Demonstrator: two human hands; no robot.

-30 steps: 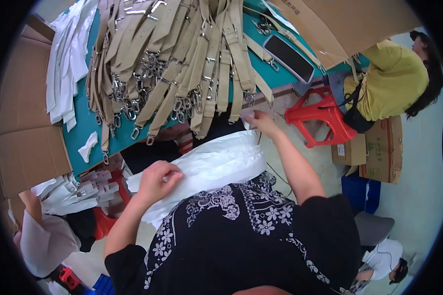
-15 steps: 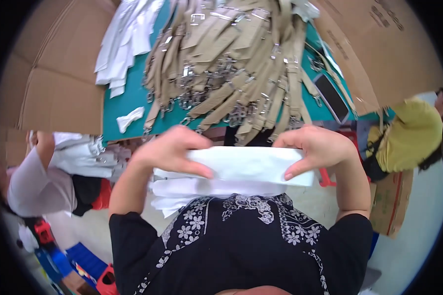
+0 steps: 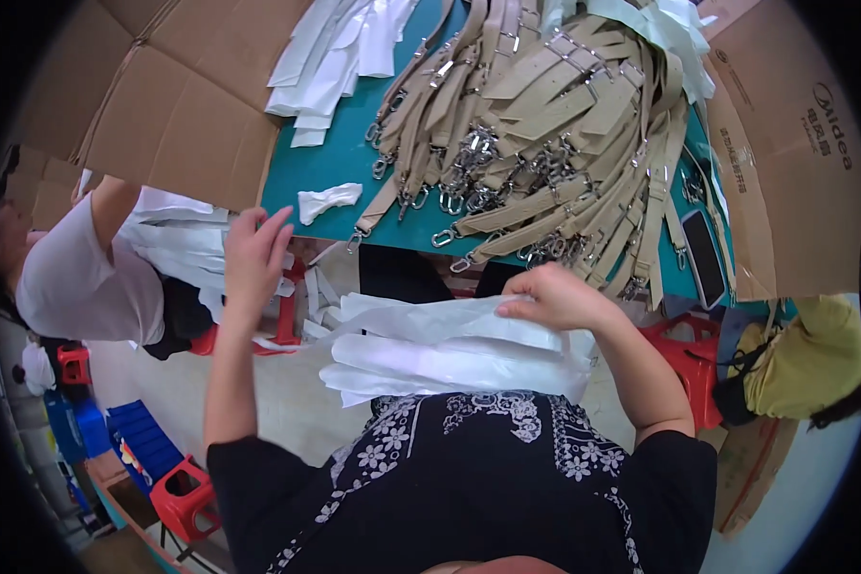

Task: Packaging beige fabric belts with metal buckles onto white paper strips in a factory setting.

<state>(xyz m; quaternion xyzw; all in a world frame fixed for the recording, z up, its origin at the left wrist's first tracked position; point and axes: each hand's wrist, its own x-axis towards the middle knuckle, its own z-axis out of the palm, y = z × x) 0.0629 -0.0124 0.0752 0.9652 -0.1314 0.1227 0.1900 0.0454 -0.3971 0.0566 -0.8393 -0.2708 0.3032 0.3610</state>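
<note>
My right hand (image 3: 557, 298) pinches the top edge of a white plastic sleeve (image 3: 430, 316) between thumb and fingers. Beneath that sleeve, more white sleeves (image 3: 416, 364) lie stacked across my lap. My left hand (image 3: 254, 251) is raised near the table's front left edge, away from the stack, with its fingers apart and nothing visible in them. Just ahead, a large heap of beige straps (image 3: 555, 124) with silver metal clasps covers the green table (image 3: 292, 177). A small crumpled white piece (image 3: 329, 202) lies near the table's front edge.
More white sleeves (image 3: 340, 57) lie at the back left. Cardboard boxes (image 3: 187, 105) flank the table, and a phone (image 3: 704, 258) rests at its right edge. One person (image 3: 91, 277) sits left, another in yellow (image 3: 818, 359) right. Red stools (image 3: 184, 497) stand nearby.
My left hand has let go of the white sleeve and moved up and left. The right hand still pinches it, now slightly lower. The view has shifted left.
</note>
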